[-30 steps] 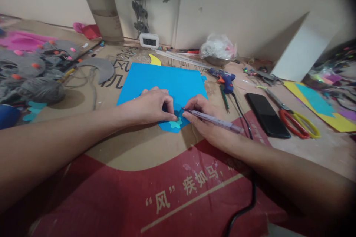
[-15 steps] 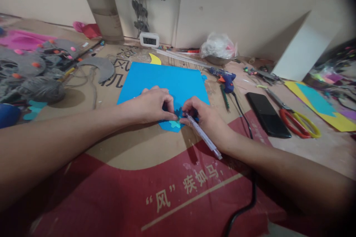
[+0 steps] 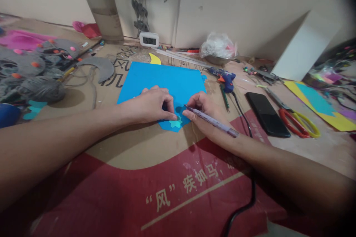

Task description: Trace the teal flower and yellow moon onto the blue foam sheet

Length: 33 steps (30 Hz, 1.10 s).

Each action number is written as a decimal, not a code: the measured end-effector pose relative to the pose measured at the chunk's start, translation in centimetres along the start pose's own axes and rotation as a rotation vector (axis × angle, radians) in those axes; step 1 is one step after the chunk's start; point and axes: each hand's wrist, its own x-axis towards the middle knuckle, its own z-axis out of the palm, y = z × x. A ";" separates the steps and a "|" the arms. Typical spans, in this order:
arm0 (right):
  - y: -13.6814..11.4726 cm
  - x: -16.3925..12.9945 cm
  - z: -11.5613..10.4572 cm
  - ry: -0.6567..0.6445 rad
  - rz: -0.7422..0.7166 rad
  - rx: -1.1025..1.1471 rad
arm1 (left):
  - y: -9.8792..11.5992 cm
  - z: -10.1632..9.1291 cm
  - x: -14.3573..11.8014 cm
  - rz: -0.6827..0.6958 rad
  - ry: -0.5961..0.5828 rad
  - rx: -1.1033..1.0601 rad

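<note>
A small teal cutout (image 3: 176, 122) lies on the near corner of the blue sheet (image 3: 164, 81), pinned under the left hand's (image 3: 151, 105) closed fingertips. Just right of it, the right hand (image 3: 203, 113) pinches a pen (image 3: 211, 121), tip at the cutout's edge. Farther right lie a phone (image 3: 264, 114) and scissors (image 3: 294, 116).

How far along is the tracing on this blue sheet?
Still under way. The left hand pins a small teal cutout on the blue sheet; the right hand holds a pen at its edge. Any drawn line is too faint to see. The scissors lie untouched.
</note>
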 end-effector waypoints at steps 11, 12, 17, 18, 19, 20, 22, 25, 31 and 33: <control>0.1 -0.1 0.0 -0.016 -0.016 -0.040 | -0.3 0.1 0.0 0.014 0.011 -0.002; 0.1 -0.1 0.0 -0.013 -0.016 -0.036 | -0.3 0.1 0.0 0.018 0.011 -0.004; 0.1 0.0 0.1 0.000 -0.002 -0.009 | -0.3 0.0 0.0 0.016 -0.002 0.001; 0.0 -0.1 0.0 -0.002 -0.002 -0.017 | -0.3 0.0 0.0 0.017 -0.002 0.003; 0.0 -0.1 0.0 -0.006 -0.006 -0.030 | -0.3 0.0 0.0 0.019 -0.003 0.004; -0.2 -0.1 -0.1 -0.014 -0.013 -0.044 | -0.3 0.0 0.0 0.020 -0.005 0.003; -0.5 -0.2 -0.3 -0.036 -0.029 -0.070 | -0.3 0.0 0.0 0.023 -0.008 0.004; -0.8 -0.3 -0.3 -0.056 -0.050 -0.082 | -0.3 0.0 0.0 0.024 -0.009 0.007; -0.7 -0.2 0.0 -0.058 -0.100 -0.124 | -0.2 -0.1 0.0 0.022 -0.010 0.002; -0.7 -0.2 -0.1 -0.041 -0.047 -0.051 | -0.1 -0.1 0.0 0.014 -0.009 -0.002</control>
